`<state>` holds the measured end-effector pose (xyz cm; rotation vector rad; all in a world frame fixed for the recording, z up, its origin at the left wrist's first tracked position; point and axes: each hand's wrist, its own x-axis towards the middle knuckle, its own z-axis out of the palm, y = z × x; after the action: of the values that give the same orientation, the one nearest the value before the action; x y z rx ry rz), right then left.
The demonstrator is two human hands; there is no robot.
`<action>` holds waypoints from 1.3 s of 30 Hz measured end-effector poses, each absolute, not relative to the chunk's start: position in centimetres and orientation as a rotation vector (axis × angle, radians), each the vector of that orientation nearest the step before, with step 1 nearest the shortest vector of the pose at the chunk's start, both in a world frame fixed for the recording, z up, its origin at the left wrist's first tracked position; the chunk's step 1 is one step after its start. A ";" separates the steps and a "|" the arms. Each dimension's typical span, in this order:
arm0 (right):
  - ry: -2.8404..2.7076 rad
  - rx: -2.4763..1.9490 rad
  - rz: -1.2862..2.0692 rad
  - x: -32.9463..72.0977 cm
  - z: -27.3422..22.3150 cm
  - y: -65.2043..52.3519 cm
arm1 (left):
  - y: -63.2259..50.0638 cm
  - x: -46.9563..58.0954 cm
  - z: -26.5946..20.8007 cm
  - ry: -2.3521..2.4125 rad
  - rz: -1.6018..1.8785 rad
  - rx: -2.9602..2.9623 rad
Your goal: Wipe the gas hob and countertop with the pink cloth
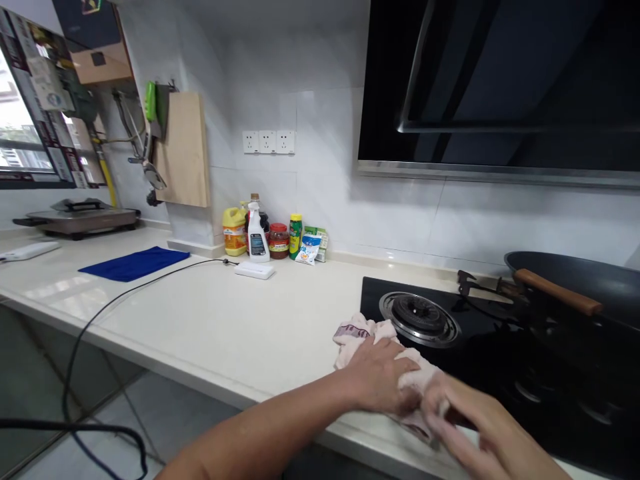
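A pale pink cloth [355, 333] with a dark printed band lies bunched at the left front corner of the black gas hob [373, 297], partly over the counter edge. My left hand [377, 377] is on top of it with the fingers curled into its folds. My right hand [465, 413], somewhat blurred, pinches the near right end of the cloth between thumb and fingers. Both hands are close together, and they hide part of the cloth. Just beyond them is a round burner [419, 317].
A wok [600, 280] with a wooden handle sits on the hob's right side, under the range hood [490, 87]. A spray bottle [257, 233] stands among jars by the wall. A white power bank [254, 270] with a black cable [145, 283] and a blue cloth [135, 263] lie left.
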<state>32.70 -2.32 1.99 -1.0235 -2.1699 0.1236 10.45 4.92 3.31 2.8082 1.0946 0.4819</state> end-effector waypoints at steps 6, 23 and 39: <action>-2.158 -1.108 0.079 28.9 -0.8 3.1 | 5.3 10.4 3.4 1.055 0.427 2.850; -2.080 -1.156 -0.023 28.0 -1.8 3.4 | 5.6 10.0 3.5 0.951 0.437 2.921; -2.071 -1.293 0.134 28.3 -1.0 3.0 | 5.7 10.3 2.9 0.978 0.568 2.876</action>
<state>28.33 2.99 -0.98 -1.2932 -2.0714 0.1336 10.30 5.66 2.94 2.8764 0.9780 0.5681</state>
